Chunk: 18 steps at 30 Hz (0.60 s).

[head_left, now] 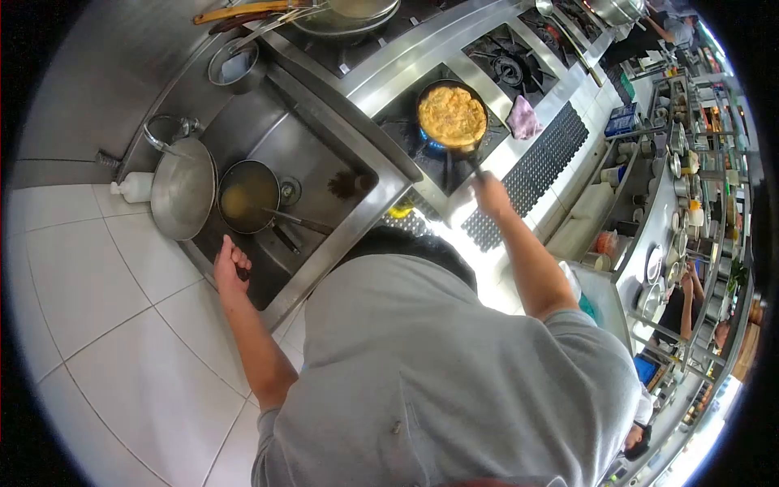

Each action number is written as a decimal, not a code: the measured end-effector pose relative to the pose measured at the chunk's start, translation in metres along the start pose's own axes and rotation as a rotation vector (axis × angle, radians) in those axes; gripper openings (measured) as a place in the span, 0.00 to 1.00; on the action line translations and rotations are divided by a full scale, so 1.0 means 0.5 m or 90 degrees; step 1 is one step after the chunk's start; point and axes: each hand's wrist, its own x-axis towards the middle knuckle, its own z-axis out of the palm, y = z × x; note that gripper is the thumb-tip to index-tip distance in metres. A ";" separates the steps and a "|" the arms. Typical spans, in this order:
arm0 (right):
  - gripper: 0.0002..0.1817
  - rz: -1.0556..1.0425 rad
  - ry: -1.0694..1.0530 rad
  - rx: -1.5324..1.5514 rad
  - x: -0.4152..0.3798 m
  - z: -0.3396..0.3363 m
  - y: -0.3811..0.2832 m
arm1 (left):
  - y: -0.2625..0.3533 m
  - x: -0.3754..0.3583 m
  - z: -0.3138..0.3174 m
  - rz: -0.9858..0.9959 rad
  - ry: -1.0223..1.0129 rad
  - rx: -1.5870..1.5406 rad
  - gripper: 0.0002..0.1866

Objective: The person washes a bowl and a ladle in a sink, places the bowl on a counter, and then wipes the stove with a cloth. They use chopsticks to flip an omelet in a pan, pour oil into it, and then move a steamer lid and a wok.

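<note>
My right hand (489, 195) is closed around the handle of a black frying pan (484, 109) on a burner with blue flame under it. A round, browned omelette (452, 116) fills most of that pan. At the sink's left edge, my left hand (232, 261) makes a fist with a dark handle end poking out of it. That handle lines up with the wide grey pan (183, 191) beneath the faucet (166, 134), though the join is hidden. Beside it, a smaller dark pan (251, 185) with cloudy liquid sits in the sink (276, 134).
A pink cloth (524, 118) lies right of the lit burner. A white bottle (134, 187) stands behind the wide pan, and a metal pot (235, 65) at the sink's far corner. Shelves with dishes and other people are at the right.
</note>
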 end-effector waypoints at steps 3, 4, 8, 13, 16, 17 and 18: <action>0.22 0.090 -0.146 0.177 -0.029 0.028 -0.031 | 0.014 0.007 -0.003 0.011 -0.008 0.018 0.18; 0.22 0.056 -0.074 0.096 -0.030 0.028 -0.031 | 0.016 0.004 -0.004 0.007 -0.005 0.019 0.18; 0.20 0.083 -0.090 0.064 -0.029 0.021 -0.020 | 0.011 0.002 -0.006 0.001 -0.012 0.032 0.19; 0.20 0.076 -0.076 0.066 -0.030 0.021 -0.012 | 0.006 0.003 -0.009 0.008 -0.018 0.021 0.19; 0.21 0.078 -0.057 0.055 -0.039 0.023 -0.026 | 0.008 0.001 -0.003 0.014 -0.011 0.020 0.19; 0.21 0.087 -0.060 0.066 -0.040 0.026 -0.027 | 0.009 -0.002 -0.003 0.013 -0.013 0.020 0.19; 0.21 0.087 -0.062 0.066 -0.043 0.028 -0.028 | 0.011 -0.005 -0.002 0.013 -0.011 0.021 0.19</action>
